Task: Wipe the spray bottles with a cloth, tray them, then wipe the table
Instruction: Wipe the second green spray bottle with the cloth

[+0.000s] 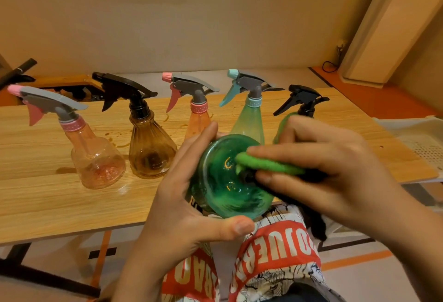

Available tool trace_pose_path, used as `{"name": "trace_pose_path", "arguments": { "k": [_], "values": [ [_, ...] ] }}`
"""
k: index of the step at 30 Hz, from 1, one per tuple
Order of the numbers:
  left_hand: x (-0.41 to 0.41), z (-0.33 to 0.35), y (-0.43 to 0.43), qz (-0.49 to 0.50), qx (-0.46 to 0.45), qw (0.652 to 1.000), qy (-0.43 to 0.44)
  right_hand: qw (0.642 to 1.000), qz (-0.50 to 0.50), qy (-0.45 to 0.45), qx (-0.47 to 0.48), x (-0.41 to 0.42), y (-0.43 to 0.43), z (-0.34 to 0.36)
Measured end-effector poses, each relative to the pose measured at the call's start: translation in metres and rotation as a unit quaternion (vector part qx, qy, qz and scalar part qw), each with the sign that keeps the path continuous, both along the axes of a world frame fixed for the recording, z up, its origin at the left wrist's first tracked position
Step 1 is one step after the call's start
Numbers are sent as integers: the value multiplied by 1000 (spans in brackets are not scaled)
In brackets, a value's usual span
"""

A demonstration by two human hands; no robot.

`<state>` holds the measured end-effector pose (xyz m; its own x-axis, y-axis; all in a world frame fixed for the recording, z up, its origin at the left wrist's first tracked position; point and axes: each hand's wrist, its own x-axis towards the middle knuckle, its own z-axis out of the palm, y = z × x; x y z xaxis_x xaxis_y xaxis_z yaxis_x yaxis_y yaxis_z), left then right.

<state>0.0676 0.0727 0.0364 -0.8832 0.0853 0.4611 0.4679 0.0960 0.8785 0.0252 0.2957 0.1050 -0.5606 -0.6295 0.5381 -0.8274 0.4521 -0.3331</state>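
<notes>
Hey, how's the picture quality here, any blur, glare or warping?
Head view: warm yellowish indoor light; small glints on the base of the green bottle; right hand and green cloth softly blurred; wide-angle distortion makes the leftmost pink bottle lean outward.

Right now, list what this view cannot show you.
Held green bottle: only its base faces the head camera; its sprayer is hidden behind the body and left hand.
Cloth: mostly covered by the right hand.
Black-sprayer green bottle: body largely behind the right hand.
Orange bottle: lower part behind the left hand.
Tray: cut off by the right edge.
</notes>
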Motion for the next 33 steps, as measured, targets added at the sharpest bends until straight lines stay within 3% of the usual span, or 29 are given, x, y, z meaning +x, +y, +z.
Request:
{"name": "trace_pose_path", "arguments": {
  "k": [3, 6, 9, 14, 20, 24, 33],
  "values": [
    [-1, 0, 7, -6, -14, 1000, 2, 998, -59, 24, -25, -4, -3, 1],
    [-1, 0, 6, -7, -8, 1000, -1, 999, -22, 40, -2, 1, -17, -5],
    [0, -2, 1, -3, -8, 1000, 10, 999, 23, -20, 11, 3, -6, -3],
    [-4, -5, -1, 14, -9, 1000, 17, 999, -40, -13, 3, -4, -2, 0],
    [-4, -2, -7, 32, 19, 999, 11, 998, 21, -56, -5, 6, -2, -3],
    [-6, -2, 1, 8, 21, 1000, 5, 999, 34, -30, 9, 9, -17, -6],
    [-4, 0, -1, 10, 42, 999, 4, 999, -3, -9, -31, 4, -8, -9]
  ]
}}
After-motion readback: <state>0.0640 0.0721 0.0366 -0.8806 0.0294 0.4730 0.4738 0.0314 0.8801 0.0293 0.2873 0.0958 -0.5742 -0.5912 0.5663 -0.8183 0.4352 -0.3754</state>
